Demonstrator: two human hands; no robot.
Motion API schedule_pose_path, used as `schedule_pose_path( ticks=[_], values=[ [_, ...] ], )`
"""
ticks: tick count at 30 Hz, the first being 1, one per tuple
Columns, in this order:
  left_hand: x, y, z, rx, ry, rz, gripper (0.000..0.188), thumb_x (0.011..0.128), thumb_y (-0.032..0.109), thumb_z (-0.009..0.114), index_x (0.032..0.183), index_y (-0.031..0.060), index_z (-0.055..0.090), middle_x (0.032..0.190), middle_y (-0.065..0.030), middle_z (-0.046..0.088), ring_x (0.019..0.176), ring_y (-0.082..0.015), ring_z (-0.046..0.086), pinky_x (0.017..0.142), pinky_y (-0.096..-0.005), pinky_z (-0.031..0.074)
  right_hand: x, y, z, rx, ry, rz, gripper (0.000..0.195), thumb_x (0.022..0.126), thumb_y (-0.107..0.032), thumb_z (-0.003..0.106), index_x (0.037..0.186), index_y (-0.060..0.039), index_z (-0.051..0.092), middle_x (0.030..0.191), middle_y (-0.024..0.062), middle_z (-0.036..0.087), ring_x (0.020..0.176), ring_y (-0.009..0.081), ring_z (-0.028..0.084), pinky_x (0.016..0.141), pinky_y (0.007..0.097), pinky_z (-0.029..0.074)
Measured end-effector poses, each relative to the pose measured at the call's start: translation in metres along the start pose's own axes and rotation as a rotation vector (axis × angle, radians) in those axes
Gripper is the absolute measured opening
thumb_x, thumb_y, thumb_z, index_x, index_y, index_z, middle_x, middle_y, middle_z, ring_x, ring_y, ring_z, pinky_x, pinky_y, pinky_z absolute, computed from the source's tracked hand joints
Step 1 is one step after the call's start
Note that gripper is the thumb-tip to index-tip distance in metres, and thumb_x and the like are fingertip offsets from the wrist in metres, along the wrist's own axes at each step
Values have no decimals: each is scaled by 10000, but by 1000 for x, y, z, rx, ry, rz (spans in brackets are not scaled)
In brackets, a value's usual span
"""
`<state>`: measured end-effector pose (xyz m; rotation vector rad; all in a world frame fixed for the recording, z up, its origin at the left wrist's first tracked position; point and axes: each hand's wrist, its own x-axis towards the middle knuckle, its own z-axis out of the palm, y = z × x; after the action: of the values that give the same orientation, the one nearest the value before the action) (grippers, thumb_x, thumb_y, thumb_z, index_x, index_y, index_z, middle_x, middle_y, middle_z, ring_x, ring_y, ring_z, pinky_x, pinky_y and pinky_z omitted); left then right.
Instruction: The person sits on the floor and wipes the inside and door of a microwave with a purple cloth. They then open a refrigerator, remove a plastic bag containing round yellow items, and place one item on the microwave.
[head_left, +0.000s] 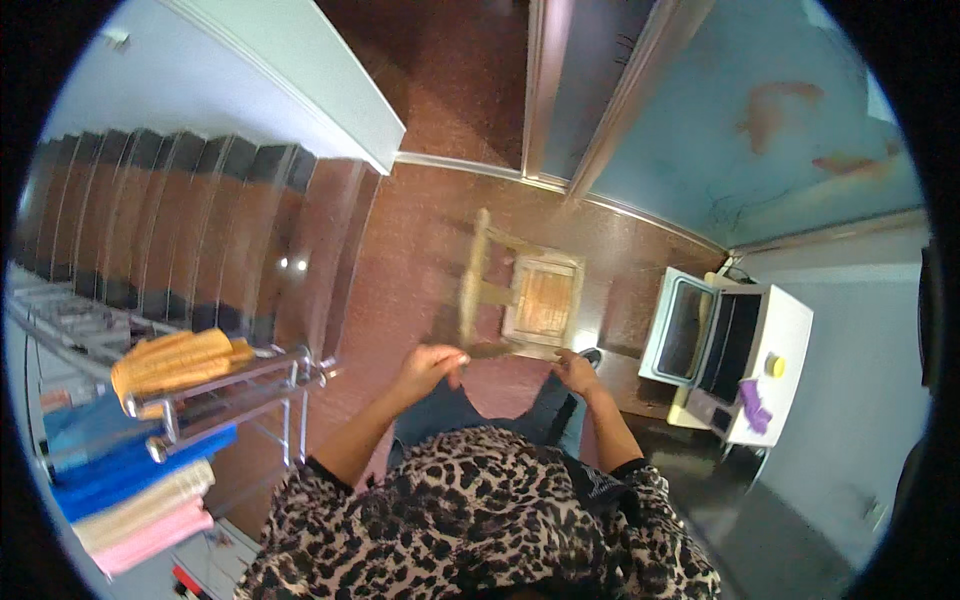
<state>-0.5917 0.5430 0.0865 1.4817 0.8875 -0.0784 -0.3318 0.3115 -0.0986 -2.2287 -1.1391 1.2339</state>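
Note:
In front of my body is a wooden chair (544, 300), its back posts and rails lying toward the left and its seat panel toward the right. My left hand (435, 367) is at the near end of the chair's back, fingers curled by the rail; whether they grip it is too blurred to tell. At the near right corner of the seat, my right hand (576, 373) has its fingers bent against the wooden frame, seemingly holding it. My legs and one dark shoe (592, 355) show just below the chair.
A staircase (187, 225) descends or rises at left, beside a metal rail (225, 379) hung with orange, blue, beige and pink cloths. On the right stands a white oven-like appliance (780, 322), its glass door (684, 326) open, with a purple cloth (754, 406) on it. Sliding glass panels (675, 135) stand beyond.

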Motion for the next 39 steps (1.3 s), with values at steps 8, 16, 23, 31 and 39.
schedule_pose_path(
  ticks=[8, 16, 23, 31, 39],
  values=[
    [-137, -137, -206, -12, 267, -230, 536, 997, 406, 518, 574, 82, 458, 524, 14, 433, 470, -103, 418, 446, -287, 337, 60, -202, 62, -171, -36, -70, 406, 866, -260, 645, 1173, 3, 599, 1096, 227, 652, 1009, 373, 639, 885, 438, 508],
    [-161, -171, -292, -203, 653, -23, 302, 1038, 245, 418, 875, 46, 578, 720, -27, 550, 670, -108, 523, 575, -275, 422, 119, -206, 72, -227, 46, 28, 405, 884, -364, 629, 1102, -26, 662, 996, 221, 684, 937, 366, 670, 827, 426, 523],
    [-87, -139, -323, 146, 659, 385, 441, 938, 77, 554, 1375, 60, 492, 1380, -199, 461, 964, -204, 617, 886, -321, 496, 61, -64, 89, -414, 39, 62, 603, 810, -540, 660, 1132, -29, 644, 1043, 229, 682, 940, 399, 660, 814, 475, 515],
    [39, -95, -418, 235, 656, 202, 532, 847, 101, 666, 1356, 73, 514, 1524, -250, 211, 1091, -270, 611, 902, -366, 505, 119, -102, 42, -196, -421, 239, 485, 860, -467, 620, 1111, -56, 679, 1033, 199, 693, 929, 350, 666, 824, 464, 516],
    [185, -93, -494, 425, 698, -241, 474, 846, 122, 670, 1292, 65, 521, 1416, -218, 269, 1029, -285, 613, 868, -381, 505, 384, -280, -164, -62, -35, 257, 387, 932, -365, 541, 918, -2, 676, 902, 227, 692, 864, 357, 685, 742, 473, 522]
  ],
)
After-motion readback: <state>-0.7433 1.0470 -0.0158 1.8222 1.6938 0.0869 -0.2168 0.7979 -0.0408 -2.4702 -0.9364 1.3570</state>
